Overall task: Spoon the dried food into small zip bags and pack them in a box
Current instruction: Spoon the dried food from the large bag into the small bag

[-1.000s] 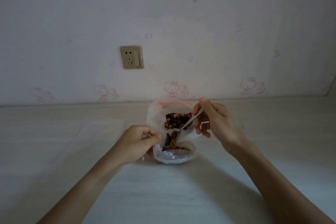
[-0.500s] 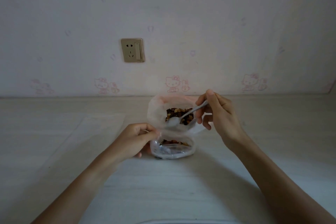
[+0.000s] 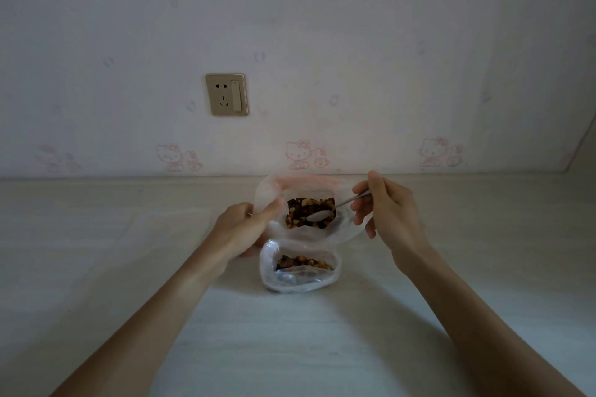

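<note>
The spoon [image 3: 335, 208] has swung back from the small bag [image 3: 300, 271] into the big bag [image 3: 309, 209], its bowl now lying empty on the dried food [image 3: 303, 211] (so one spoonful looks delivered and another scoop is starting). The right hand [image 3: 387, 206] pinches the spoon's handle between thumb and curled fingers. The left hand [image 3: 245, 222] pinches the big bag's left rim. Both bags sit near the desk's [image 3: 96, 267] back edge, the small one nearer, partly filled. No box is in view.
</note>
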`<action>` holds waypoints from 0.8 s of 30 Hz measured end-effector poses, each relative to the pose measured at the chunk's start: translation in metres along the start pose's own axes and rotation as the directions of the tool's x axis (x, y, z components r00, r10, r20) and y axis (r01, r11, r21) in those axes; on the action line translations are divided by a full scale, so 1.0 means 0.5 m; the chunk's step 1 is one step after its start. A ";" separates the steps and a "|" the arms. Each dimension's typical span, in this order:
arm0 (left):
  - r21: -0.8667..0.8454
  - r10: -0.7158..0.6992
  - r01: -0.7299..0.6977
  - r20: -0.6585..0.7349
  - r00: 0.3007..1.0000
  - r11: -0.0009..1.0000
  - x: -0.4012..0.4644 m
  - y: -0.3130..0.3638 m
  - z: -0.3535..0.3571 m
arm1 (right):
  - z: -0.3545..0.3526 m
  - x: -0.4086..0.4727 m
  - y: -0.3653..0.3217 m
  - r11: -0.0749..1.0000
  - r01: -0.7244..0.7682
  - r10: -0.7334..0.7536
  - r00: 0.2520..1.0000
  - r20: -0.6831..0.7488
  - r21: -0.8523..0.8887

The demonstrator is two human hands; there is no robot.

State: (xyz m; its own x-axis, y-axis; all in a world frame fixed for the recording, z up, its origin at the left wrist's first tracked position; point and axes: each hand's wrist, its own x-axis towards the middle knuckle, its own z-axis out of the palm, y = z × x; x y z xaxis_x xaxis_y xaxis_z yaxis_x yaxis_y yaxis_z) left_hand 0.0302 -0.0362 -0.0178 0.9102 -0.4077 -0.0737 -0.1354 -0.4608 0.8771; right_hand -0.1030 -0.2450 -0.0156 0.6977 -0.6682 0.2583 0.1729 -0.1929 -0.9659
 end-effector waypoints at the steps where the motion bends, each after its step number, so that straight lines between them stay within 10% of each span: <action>1: 0.010 0.014 -0.014 0.020 1.000 1.000 0.004 -0.002 0.009 | 0.000 0.000 0.002 0.999 0.026 -0.026 1.000 0.000 -0.033; 24: -0.252 0.148 -0.136 0.031 0.988 0.958 0.007 -0.020 0.037 | 0.010 -0.001 0.024 0.970 -0.241 0.240 0.935 0.262 -0.027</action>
State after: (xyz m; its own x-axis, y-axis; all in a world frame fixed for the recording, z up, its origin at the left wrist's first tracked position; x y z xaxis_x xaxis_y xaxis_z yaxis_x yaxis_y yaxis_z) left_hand 0.0275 -0.0475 -0.0355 0.8675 -0.4957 0.0426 -0.1550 -0.1878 0.9699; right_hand -0.0975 -0.2434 -0.0276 0.8760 -0.4822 0.0051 -0.0191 -0.0454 -0.9988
